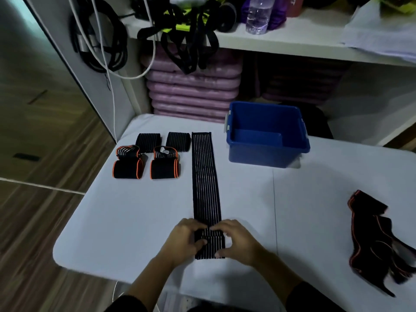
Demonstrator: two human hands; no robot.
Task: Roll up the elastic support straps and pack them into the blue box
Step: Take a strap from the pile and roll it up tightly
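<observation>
dim, bluish cast | soft shadows | wide-angle edge bending | blurred corners

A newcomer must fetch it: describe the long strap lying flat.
On the white table, left of the blue plastic box, one long black elastic strap with pale stripes lies flat. Its neighbours to the left are rolled bundles; it alone is stretched out straight.

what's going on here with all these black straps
A person is rolling up a long striped strap laid flat on the white table. The left hand and right hand both grip its near end, where a small roll has formed. Four rolled straps sit in a group at the far left, a loose pile of orange-edged straps lies to the right, and the blue box stands open with nothing visible inside.
</observation>
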